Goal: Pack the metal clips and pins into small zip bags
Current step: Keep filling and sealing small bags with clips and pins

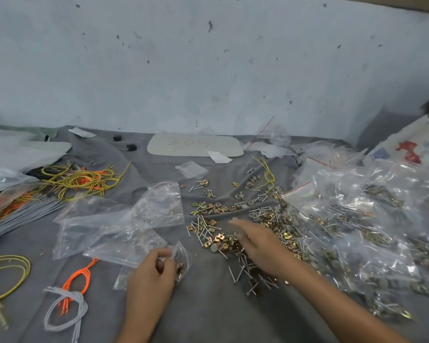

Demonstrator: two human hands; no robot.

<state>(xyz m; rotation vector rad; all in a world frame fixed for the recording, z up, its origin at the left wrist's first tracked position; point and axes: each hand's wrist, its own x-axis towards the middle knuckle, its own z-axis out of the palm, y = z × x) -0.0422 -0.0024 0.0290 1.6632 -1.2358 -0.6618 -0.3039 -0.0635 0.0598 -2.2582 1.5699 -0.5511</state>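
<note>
Grey cloth (208,305); clips and pins (216,233) under the outspread right hand (260,246); left hand (151,276) pinches a zip bag (183,258)

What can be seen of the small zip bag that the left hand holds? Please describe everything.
The small zip bag is thin, clear plastic, crinkled and shiny. The left hand pinches its left edge between thumb and fingers, over the grey cloth. A few brass-coloured metal pieces show inside, low down. Whether its mouth is open cannot be told. It lies left of the loose pile of clips and pins.
</note>
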